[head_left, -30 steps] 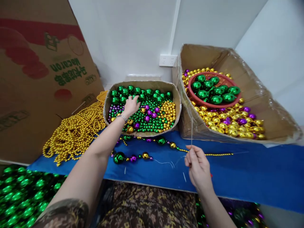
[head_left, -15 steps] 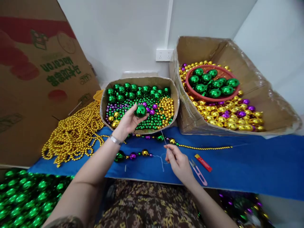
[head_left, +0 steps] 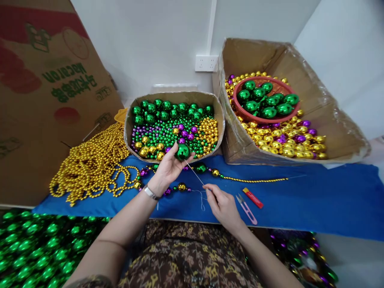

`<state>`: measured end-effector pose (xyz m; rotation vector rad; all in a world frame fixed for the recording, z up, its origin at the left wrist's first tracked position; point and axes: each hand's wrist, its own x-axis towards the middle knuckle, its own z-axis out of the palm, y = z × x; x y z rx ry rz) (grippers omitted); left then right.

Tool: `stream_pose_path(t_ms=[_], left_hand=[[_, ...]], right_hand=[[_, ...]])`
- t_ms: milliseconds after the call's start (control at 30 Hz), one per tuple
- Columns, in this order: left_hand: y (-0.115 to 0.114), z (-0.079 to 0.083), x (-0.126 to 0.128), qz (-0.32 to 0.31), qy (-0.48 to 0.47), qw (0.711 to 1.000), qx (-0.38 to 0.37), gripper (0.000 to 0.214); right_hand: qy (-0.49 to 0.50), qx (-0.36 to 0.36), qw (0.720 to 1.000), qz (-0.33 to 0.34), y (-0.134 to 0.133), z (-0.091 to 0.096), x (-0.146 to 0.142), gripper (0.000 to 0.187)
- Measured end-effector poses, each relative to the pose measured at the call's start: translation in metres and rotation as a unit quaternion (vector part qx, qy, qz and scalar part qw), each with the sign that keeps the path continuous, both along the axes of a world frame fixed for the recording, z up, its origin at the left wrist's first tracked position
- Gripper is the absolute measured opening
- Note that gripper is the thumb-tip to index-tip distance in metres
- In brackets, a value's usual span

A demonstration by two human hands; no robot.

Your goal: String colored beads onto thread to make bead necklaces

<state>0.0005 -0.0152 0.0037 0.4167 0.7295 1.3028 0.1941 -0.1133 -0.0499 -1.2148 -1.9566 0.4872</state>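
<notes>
A large shiny green bead is held in the fingers of my left hand, just over the front edge of the bead box. My right hand pinches a long thin needle, whose tip reaches the lower side of that bead; whether it has entered the hole I cannot tell. White thread lies loosely on the blue cloth left of my right hand. Under my left wrist runs a short strung piece with a gold bead and purple beads, partly hidden. Behind it lies a longer bead strand.
A cardboard box holds green, purple and gold beads. Right of it, a bigger box contains gold beads and a red basket. Pink thread snips and a red lighter lie at right. Gold bead strings are heaped left.
My left hand has brought the green bead down and nearer to my right hand. The needle, formerly apart from the bead, now meets its underside. The view has shifted slightly.
</notes>
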Motion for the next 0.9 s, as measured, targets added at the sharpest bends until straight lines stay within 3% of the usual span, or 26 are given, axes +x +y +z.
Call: stream_pose_path(t_ms=[333, 533, 733, 900], left_hand=[[-0.032, -0.014, 0.016, -0.036, 0.099, 0.985, 0.138, 0.042], [-0.041, -0.018, 0.017, -0.060, 0.076, 0.988, 0.119, 0.041], [-0.048, -0.027, 0.018, -0.044, 0.055, 0.993, 0.094, 0.039], [-0.059, -0.035, 0.023, -0.061, 0.053, 0.992, 0.093, 0.042]], right_hand=[[-0.008, 0.003, 0.999, -0.034, 0.006, -0.002, -0.006, 0.021], [-0.003, 0.007, 1.000, -0.024, 0.003, -0.005, -0.003, 0.021], [-0.025, 0.073, 0.997, -0.031, 0.001, -0.023, -0.001, 0.020], [-0.001, 0.036, 0.999, -0.022, -0.001, -0.020, -0.005, 0.020]])
